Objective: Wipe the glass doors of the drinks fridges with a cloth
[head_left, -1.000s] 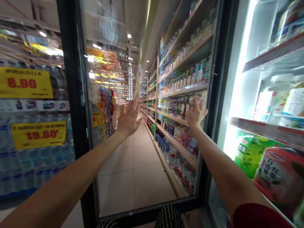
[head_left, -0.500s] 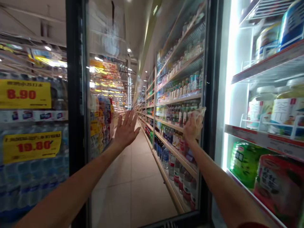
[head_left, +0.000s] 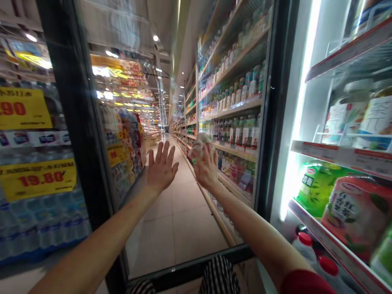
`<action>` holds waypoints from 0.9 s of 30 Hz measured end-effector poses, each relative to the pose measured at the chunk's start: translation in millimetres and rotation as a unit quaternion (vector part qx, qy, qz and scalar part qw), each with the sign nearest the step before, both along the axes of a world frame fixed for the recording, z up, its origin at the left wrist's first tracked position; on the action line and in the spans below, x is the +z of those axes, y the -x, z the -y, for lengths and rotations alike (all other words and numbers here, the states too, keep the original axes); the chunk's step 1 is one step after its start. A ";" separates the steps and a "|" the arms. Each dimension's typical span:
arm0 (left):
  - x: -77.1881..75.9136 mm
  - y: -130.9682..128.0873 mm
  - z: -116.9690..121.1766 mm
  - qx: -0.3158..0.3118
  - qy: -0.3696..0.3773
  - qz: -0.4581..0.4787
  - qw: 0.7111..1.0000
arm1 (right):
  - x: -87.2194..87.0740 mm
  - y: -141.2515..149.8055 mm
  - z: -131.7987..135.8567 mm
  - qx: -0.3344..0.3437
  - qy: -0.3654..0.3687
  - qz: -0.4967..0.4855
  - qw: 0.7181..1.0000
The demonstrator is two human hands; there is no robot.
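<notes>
A glass door (head_left: 162,239) in a black frame (head_left: 82,118) stands in front of me, with a store aisle showing in the pane. My left hand (head_left: 161,169) lies flat near the middle of the glass, fingers spread, holding nothing. Just right of it, my right hand (head_left: 206,167) presses a crumpled whitish cloth (head_left: 202,145) to the pane. Part of the cloth sticks out past the fingertips; the rest is hidden under the palm.
At right, lit cooler shelves (head_left: 343,153) hold bottles, a green pack (head_left: 317,190) and a red pack (head_left: 357,212). Red-capped bottles (head_left: 304,245) stand below. Yellow price signs (head_left: 39,179) hang by stacked water bottles (head_left: 45,228) at left.
My right hand has swept the cloth leftward across the glass, from the right frame to beside my left hand. The left hand stays flat; the view has tilted down somewhat.
</notes>
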State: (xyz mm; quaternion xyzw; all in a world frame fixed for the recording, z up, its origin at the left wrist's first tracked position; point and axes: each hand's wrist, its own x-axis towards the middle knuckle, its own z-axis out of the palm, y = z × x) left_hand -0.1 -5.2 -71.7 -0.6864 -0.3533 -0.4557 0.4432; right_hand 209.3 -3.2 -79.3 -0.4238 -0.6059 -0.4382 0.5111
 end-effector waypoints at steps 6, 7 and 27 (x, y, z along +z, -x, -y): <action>0.3 1.0 -3.6 0.009 -0.006 -0.002 1.000 | -7.1 -21.4 -1.8 -0.038 0.000 -0.185 0.982; -0.4 0.8 -3.5 0.009 -0.008 0.000 1.000 | -10.7 -23.9 -2.1 -0.042 -0.005 -0.232 0.972; -29.7 4.6 3.0 0.023 -0.039 -0.047 0.998 | -50.1 -50.3 -2.2 -0.014 -0.025 -0.092 0.995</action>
